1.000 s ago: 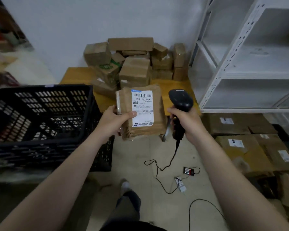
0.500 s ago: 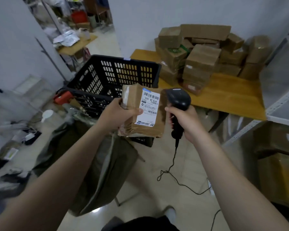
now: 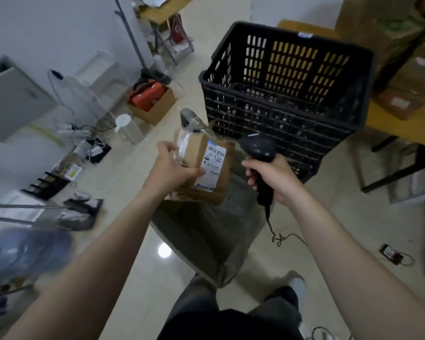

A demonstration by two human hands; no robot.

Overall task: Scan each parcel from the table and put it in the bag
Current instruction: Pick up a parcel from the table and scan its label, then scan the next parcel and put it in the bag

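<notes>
One parcel (image 3: 201, 168), one scanner (image 3: 259, 153), one bag (image 3: 206, 231); left hand (image 3: 172, 168) grips the parcel above the bag; right hand (image 3: 270, 177) curls round the scanner handle beside it.

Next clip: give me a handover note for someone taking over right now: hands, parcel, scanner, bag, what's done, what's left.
Left hand grips the parcel, label showing, over the bag.
Right hand grips the scanner, beside the parcel.
More parcels lie on the table, far right.
Done: parcel picked up; whether it is scanned does not show.
Left: drop it in the bag, then scan and bag the rest.
</notes>
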